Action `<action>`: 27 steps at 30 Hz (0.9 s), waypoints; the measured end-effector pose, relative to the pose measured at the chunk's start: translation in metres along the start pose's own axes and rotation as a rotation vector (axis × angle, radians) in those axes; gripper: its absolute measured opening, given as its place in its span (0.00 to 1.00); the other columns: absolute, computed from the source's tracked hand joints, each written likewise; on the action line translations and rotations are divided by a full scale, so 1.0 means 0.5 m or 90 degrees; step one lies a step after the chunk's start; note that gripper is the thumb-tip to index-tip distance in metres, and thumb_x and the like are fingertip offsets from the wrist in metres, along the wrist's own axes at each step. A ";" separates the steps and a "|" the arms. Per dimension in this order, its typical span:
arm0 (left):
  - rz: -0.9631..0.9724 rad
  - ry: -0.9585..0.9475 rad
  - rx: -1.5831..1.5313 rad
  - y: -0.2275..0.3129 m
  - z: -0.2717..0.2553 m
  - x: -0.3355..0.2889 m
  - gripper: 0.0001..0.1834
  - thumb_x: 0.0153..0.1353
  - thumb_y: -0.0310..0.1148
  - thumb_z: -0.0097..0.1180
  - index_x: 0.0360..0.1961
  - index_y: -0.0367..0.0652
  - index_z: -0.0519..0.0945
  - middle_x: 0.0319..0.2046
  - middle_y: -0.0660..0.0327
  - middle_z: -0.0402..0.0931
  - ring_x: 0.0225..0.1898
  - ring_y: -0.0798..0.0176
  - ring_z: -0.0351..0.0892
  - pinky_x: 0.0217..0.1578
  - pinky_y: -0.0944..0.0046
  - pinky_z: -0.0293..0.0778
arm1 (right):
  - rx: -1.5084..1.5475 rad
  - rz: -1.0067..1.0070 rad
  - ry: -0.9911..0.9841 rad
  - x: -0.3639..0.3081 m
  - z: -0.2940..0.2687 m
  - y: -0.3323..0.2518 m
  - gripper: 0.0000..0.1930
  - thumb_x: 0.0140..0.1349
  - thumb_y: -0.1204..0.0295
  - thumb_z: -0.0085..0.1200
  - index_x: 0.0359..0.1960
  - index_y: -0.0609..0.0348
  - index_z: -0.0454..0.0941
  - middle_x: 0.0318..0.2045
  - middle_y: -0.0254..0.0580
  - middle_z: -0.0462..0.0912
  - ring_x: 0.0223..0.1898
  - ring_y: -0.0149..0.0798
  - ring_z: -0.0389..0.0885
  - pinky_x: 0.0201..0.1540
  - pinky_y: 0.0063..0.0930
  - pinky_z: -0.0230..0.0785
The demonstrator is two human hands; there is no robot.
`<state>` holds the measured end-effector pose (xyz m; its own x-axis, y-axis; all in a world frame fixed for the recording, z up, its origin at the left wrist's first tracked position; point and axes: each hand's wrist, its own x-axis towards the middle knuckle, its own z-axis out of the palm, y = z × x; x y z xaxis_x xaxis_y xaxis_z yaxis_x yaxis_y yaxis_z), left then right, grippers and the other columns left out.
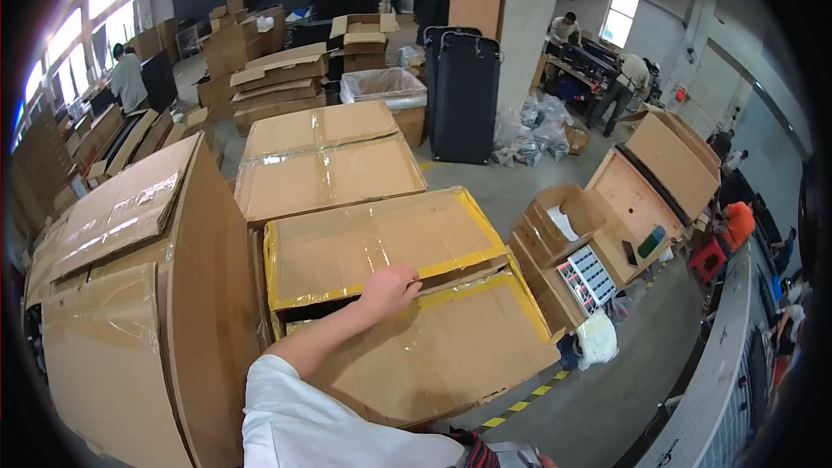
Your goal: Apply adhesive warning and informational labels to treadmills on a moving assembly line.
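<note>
- Head view, progress: your left hand [390,290] is on the big flat carton [303,321] right in front of you. The fingers are curled over the free edge of its far flap [381,247], so the hand is closed on that flap, not resting loose.
- Your right hand does not show in this view, so nothing can be said of it.
- I judge the opening as barely begun. The far flap stands slightly proud of the box, with a dark gap under its near edge.
- The near flap [433,351] lies flat and shut, and nothing of the contents can be seen yet. Both flaps remain to be folded back.
- Materials and shapes:
- The carton is brown corrugated board, broad and shallow, dull and a little scuffed.
- Yellow tape [485,225] runs along the flap edges, and glossy clear tape crosses the far flap, wrinkled and catching the light.
- Your sleeve [295,425] is plain white cloth.
- Around it:
- A second taped carton [325,165] of the same kind lies just beyond, on the far side.
- A taller carton [113,295] stands close on the left, its side wall just beside your box.
- On the right, near the carton's corner, sits a small open box [563,217], with a soft white bag [596,338] on the grey concrete floor [607,399] below it.
- Two tall black bins [466,95] stand far off by a pillar.
</note>
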<state>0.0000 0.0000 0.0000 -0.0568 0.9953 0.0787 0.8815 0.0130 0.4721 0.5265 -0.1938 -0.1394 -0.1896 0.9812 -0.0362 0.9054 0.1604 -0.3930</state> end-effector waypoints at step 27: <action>0.931 -1.123 -0.133 0.589 0.157 -0.496 0.23 0.49 0.31 0.59 0.48 0.40 0.71 0.47 0.58 0.72 0.47 0.60 0.72 0.49 0.64 0.66 | 0.002 0.777 0.255 -0.754 0.014 -0.427 0.26 0.41 0.72 0.52 0.48 0.46 0.69 0.17 0.48 0.76 0.22 0.50 0.76 0.25 0.42 0.67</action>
<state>0.3104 -0.2356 0.0508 0.7796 -0.5969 -0.1895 -0.1170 -0.4360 0.8923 0.4019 -0.5986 -0.0483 0.8852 0.4556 -0.0945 0.4104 -0.8602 -0.3028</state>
